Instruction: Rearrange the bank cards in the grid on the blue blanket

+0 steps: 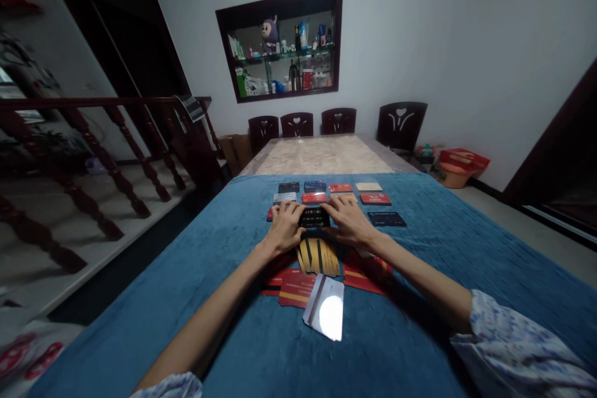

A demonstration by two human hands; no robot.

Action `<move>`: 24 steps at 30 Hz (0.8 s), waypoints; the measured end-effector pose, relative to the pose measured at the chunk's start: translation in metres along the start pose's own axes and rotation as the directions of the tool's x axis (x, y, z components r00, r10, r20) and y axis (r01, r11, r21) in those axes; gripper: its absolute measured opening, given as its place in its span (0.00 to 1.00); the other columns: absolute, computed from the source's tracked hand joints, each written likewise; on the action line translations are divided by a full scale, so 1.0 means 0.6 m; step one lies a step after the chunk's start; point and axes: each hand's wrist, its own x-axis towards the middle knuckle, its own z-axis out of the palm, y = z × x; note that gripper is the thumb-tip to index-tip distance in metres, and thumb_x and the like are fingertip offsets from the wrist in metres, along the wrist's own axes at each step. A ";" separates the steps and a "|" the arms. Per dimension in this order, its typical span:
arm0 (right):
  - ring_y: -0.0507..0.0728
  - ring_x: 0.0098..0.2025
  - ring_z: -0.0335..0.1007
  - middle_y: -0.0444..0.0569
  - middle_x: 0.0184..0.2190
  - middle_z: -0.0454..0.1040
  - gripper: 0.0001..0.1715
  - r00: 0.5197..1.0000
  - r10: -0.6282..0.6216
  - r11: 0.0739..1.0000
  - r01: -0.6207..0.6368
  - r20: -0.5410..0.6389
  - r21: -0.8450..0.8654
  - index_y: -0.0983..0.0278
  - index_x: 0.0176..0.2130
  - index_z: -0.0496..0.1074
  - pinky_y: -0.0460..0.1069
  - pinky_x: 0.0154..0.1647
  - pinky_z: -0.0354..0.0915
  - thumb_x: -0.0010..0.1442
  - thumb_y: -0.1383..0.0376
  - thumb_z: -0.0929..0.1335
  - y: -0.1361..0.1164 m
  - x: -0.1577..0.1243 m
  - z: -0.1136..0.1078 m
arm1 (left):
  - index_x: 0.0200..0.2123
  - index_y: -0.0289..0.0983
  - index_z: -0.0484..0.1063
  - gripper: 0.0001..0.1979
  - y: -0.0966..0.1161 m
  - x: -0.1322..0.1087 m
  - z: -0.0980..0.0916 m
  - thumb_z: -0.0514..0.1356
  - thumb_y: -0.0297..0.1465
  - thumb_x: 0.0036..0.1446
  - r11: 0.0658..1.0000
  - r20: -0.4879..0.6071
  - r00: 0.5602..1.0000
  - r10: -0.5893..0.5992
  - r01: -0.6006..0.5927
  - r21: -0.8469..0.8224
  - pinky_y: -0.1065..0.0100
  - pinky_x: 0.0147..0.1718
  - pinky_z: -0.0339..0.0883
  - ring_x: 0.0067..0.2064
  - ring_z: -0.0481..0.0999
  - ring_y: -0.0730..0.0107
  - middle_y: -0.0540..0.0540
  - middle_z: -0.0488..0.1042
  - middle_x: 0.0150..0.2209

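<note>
Both hands rest on a blue cloth (pixel 196 298) that covers the table. My left hand (pixel 285 227) and my right hand (pixel 349 221) lie flat, fingers stretched, on either side of a black card (pixel 314 217), with fingertips touching its ends. Beyond it, plastic cards lie in rows: a dark card (pixel 288 187), a blue card (pixel 315 186), red cards (pixel 375 199), a cream card (pixel 368 186) and a dark card (pixel 387 219) at the right. Closer to me lies a loose pile of gold cards (pixel 319 256), red cards (pixel 296 288) and a shiny white card (pixel 326 314).
The bare marble tabletop (pixel 321 155) extends past the cloth. Several dark wooden chairs (pixel 401 124) stand at its far end. A wooden stair railing (pixel 107 155) runs along the left. A wall niche (pixel 284 43) holds bottles and a toy. An orange basin (pixel 459 168) sits on the floor at right.
</note>
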 end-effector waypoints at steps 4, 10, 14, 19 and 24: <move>0.67 0.55 0.60 0.61 0.53 0.69 0.29 0.999 -0.021 1.000 0.021 0.026 -0.001 0.66 0.57 0.68 0.56 0.50 0.56 0.61 0.55 0.71 -0.001 0.012 -0.006 | 0.58 0.38 0.64 0.26 -0.007 0.003 -0.007 0.61 0.28 0.56 1.000 0.008 1.000 0.013 -0.014 0.025 0.46 0.57 0.55 0.63 0.58 0.48 0.40 0.69 0.59; 0.67 0.54 0.61 0.61 0.53 0.70 0.27 0.992 -0.043 0.999 0.042 0.117 0.006 0.66 0.56 0.68 0.56 0.48 0.58 0.62 0.55 0.70 -0.002 0.040 -0.024 | 0.57 0.38 0.65 0.24 -0.029 0.011 -0.014 0.60 0.27 0.56 0.996 0.023 0.999 0.039 -0.040 0.076 0.46 0.56 0.54 0.62 0.59 0.48 0.40 0.70 0.57; 0.67 0.53 0.61 0.61 0.53 0.70 0.27 0.988 -0.065 0.998 0.064 0.139 0.015 0.66 0.56 0.68 0.57 0.47 0.59 0.62 0.54 0.70 -0.001 0.067 -0.029 | 0.56 0.38 0.65 0.23 -0.043 0.021 -0.021 0.60 0.27 0.56 0.994 0.041 0.999 0.025 -0.029 0.107 0.47 0.55 0.55 0.61 0.61 0.50 0.39 0.70 0.57; 0.67 0.54 0.61 0.63 0.53 0.69 0.26 0.981 -0.098 0.995 0.097 0.166 0.012 0.66 0.55 0.69 0.57 0.47 0.60 0.64 0.52 0.68 0.005 0.103 -0.030 | 0.56 0.37 0.65 0.22 -0.059 0.037 -0.035 0.60 0.28 0.57 0.991 0.069 0.998 0.006 -0.015 0.130 0.48 0.53 0.57 0.58 0.64 0.51 0.38 0.71 0.56; 0.68 0.55 0.61 0.62 0.52 0.71 0.27 0.979 -0.079 0.996 0.086 0.190 -0.027 0.64 0.55 0.69 0.57 0.47 0.59 0.63 0.52 0.69 0.009 0.138 -0.031 | 0.54 0.35 0.65 0.20 -0.077 0.060 -0.048 0.59 0.29 0.57 0.988 0.107 0.994 -0.012 -0.005 0.153 0.49 0.52 0.60 0.56 0.66 0.50 0.36 0.70 0.55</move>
